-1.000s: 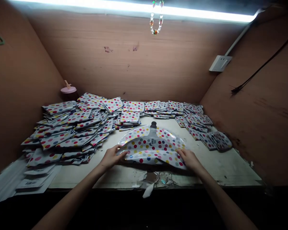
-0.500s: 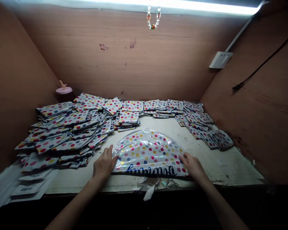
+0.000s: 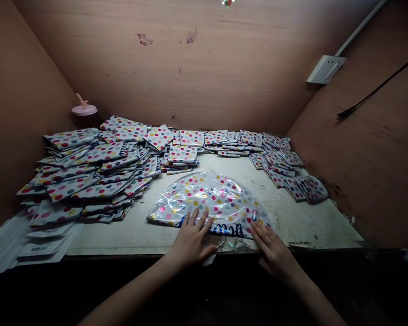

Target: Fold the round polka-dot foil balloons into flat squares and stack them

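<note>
A polka-dotted foil sheet [image 3: 207, 194], folded into a half circle with dark blue lettering along its straight edge, lies on the pale worktop [image 3: 309, 226] near the front edge. My left hand [image 3: 192, 237] rests with spread fingers on the middle of that straight edge, over part of the lettering. Flat on the sheet's right corner are the stretched fingers of my right hand [image 3: 272, 249]. Neither hand grips the foil.
Many folded dotted packets are piled at the left [image 3: 105, 170], along the back [image 3: 190, 138] and at the right [image 3: 282, 163]. White labelled sleeves [image 3: 42, 249] lie front left. A pink-lidded cup [image 3: 85, 110] stands behind the left pile. A switch plate [image 3: 326, 69] is on the wall.
My left hand has let go of the sheet's left corner and moved right to its middle. My right hand has opened and lies on the right corner. The camera view has tilted down.
</note>
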A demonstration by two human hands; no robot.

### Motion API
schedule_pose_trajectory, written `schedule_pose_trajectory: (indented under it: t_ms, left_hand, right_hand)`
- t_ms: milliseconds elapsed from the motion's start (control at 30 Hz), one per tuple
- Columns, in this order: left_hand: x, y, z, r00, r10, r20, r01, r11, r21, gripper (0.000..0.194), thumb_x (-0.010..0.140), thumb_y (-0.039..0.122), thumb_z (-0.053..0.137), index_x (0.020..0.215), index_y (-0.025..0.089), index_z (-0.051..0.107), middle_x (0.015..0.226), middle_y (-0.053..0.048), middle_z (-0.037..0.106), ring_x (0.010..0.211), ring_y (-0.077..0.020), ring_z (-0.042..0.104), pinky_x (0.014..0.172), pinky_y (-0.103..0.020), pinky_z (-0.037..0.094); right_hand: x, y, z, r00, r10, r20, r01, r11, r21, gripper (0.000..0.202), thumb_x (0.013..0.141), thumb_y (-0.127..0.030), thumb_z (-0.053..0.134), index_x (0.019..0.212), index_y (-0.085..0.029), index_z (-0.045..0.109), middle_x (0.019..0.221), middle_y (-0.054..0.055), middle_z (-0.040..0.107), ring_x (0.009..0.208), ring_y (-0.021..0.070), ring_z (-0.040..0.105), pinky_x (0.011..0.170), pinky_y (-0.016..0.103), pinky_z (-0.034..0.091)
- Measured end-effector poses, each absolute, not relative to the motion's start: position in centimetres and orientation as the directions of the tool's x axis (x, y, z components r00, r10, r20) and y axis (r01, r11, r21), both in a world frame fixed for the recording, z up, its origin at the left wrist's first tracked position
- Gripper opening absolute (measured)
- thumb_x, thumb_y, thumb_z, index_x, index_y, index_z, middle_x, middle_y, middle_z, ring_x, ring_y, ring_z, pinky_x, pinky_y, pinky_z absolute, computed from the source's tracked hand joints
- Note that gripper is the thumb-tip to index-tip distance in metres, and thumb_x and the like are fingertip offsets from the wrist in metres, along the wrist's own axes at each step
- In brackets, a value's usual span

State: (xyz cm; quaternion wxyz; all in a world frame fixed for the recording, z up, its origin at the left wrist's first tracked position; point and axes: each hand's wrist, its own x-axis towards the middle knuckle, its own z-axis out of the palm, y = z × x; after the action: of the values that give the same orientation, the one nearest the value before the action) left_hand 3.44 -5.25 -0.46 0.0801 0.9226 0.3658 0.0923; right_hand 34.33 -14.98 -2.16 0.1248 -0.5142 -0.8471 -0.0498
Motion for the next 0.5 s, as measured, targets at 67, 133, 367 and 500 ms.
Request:
schedule_pose_trajectory:
  t_ms: [67, 133, 367, 500]
  left_hand:
    - [3.4, -5.3, -0.3, 0.696, 0.707, 0.126, 0.676, -0.705, 0.217, 0.074, 0.084, 0.062, 0.049, 0.143, 0.019, 0.038, 0.151, -0.012, 0.033, 0.137, -0.0403, 0.026, 0.109, -0.058, 0.021]
    - [3.5, -5.3, -0.4, 0.687, 0.713, 0.143, 0.681, -0.699, 0.217, 0.067, 0.086, 0.056, 0.05, 0.14, 0.018, 0.042, 0.149, -0.011, 0.036, 0.136, -0.0393, 0.028, 0.109, -0.057, 0.022]
    - [4.0, -5.6, 0.3, 0.686, 0.721, 0.099, 0.685, -0.686, 0.247, 0.079, 0.079, 0.068, 0.05, 0.141, 0.02, 0.041, 0.149, -0.014, 0.035, 0.137, -0.0433, 0.024, 0.108, -0.064, 0.016]
    - [4.5, -6.9, 0.3, 0.682, 0.725, 0.096, 0.69, -0.682, 0.243, 0.092, 0.072, 0.079, 0.047, 0.145, 0.024, 0.035, 0.154, -0.016, 0.023, 0.139, -0.0462, 0.013, 0.107, -0.068, 0.006]
  right_hand:
    - [34.5, -15.4, -2.8, -0.45, 0.85, 0.275, 0.875, 0.48, -0.052, 0.086, 0.07, 0.003, 0.041, 0.151, -0.017, 0.015, 0.151, 0.012, 0.032, 0.14, 0.0274, 0.027, 0.109, 0.048, 0.036]
    - [34.8, -15.4, -2.8, -0.457, 0.842, 0.287, 0.864, 0.497, -0.081, 0.082, 0.074, 0.003, 0.039, 0.15, -0.019, 0.018, 0.15, 0.01, 0.034, 0.138, 0.0261, 0.032, 0.107, 0.046, 0.04]
    - [35.8, -15.8, -2.6, -0.493, 0.802, 0.338, 0.813, 0.562, -0.149, 0.069, 0.084, 0.0, 0.039, 0.148, -0.021, 0.025, 0.144, 0.009, 0.044, 0.132, 0.0241, 0.042, 0.102, 0.042, 0.048]
    - [36.8, -17.0, -1.8, -0.472, 0.782, 0.406, 0.841, 0.537, -0.057, 0.06, 0.09, -0.007, 0.045, 0.145, -0.026, 0.033, 0.134, 0.005, 0.056, 0.118, 0.0227, 0.056, 0.096, 0.039, 0.051]
